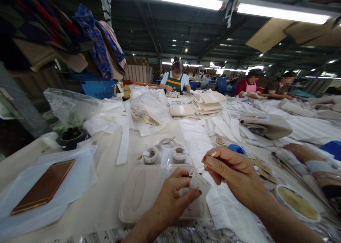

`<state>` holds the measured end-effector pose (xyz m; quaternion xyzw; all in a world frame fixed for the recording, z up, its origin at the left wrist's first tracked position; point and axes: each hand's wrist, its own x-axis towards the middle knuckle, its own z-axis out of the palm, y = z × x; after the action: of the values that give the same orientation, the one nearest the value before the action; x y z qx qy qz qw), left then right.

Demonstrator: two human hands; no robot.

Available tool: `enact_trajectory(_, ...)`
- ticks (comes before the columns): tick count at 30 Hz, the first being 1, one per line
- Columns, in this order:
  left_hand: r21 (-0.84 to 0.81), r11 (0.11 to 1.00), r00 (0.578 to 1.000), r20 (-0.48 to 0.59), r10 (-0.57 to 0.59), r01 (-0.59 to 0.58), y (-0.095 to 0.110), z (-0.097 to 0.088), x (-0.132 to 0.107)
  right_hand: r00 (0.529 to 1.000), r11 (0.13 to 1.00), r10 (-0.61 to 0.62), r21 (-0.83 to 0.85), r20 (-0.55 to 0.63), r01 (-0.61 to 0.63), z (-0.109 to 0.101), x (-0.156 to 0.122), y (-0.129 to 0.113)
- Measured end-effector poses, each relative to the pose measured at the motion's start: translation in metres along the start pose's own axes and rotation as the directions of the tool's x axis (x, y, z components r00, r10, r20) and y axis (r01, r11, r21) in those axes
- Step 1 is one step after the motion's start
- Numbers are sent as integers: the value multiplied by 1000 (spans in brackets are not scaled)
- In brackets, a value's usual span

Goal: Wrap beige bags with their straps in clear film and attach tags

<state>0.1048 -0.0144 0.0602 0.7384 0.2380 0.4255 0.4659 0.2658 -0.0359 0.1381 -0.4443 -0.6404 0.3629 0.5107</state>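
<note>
My left hand (176, 193) pinches a small white hang tag (199, 183) between thumb and fingers. From the tag runs a thin white string, and my right hand (229, 168) is closed on it, with a pale end (213, 154) poking out above the fingertips. Under my hands lies a cream-coloured bag (137, 196) with rounded corners, partly covered by my left hand. Just beyond it stand two wrapped rolls, the left roll (151, 155) and the right roll (179, 154), with clear plastic around them.
A phone (44, 188) rests on white sheets at left, near a black tape roll (71, 138). At right are a round tin (297, 203), a grey bag (266, 124) and another person's arm (311, 161). Stacked beige pieces (207, 102) lie ahead; co-workers sit beyond.
</note>
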Motion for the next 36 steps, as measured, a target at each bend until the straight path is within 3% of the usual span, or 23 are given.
enact_trajectory(5,40,999,995,-101,17,-13,-23,6,-5,998,999,-46,-29,-41,45,2,1,-1)
enact_trajectory(10,272,961,994,-83,69,-44,-46,10,-15,968,989,-132,42,-213,144,-1,5,-6)
enact_trajectory(13,315,949,998,-49,47,-29,-54,11,-20,959,981,-170,49,-226,185,-2,7,-7)
enact_trajectory(15,340,940,999,-26,-20,27,-53,8,-23,963,981,-171,52,-208,186,-2,7,-7)
enact_trajectory(17,416,905,995,-68,-69,91,-46,1,-26,968,983,-162,56,-191,176,-2,7,-6)
enact_trajectory(20,488,869,963,-262,58,80,-27,-10,-26,977,987,-157,19,-143,161,0,7,-4)
enact_trajectory(23,411,911,931,-321,176,-31,-4,-15,-14,984,986,-163,-45,-76,160,4,8,0)
enact_trajectory(27,183,983,971,-235,32,12,15,-8,11,987,984,-159,-79,-20,157,8,9,6)
enact_trajectory(30,91,995,982,-186,-15,33,15,-2,20,990,989,-143,-46,8,143,10,9,9)
enact_trajectory(36,56,998,990,-141,-28,36,8,-1,19,995,995,-101,11,8,101,12,12,14)
